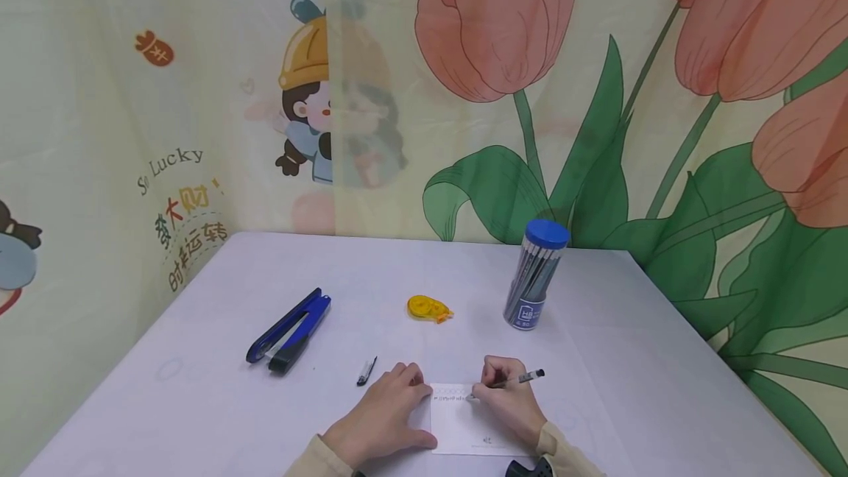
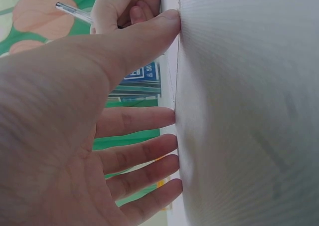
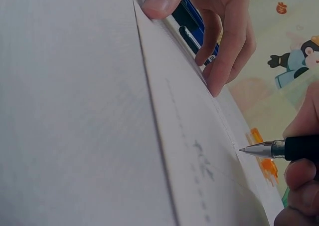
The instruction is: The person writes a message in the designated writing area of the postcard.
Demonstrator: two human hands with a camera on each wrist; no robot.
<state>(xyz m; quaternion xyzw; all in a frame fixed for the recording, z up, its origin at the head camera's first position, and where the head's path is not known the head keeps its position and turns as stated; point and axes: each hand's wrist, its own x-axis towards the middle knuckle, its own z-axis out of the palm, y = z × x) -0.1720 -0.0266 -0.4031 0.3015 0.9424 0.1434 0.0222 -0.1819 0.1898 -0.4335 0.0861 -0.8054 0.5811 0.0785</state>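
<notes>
A small white card lies on the table between my hands, with a row of handwriting near its top edge and a small printed mark near the bottom. My right hand grips a gel pen with a clear barrel and dark grip. In the right wrist view the pen's metal tip is right at the card's surface. My left hand rests at the card's left edge, thumb and fingers spread and fairly straight. Left of that hand lies a pen cap.
A blue and black stapler lies at the left of the white table. Beyond my hands sits a yellow correction tape. A blue-lidded jar of pencils stands at back right. A printed curtain hangs behind.
</notes>
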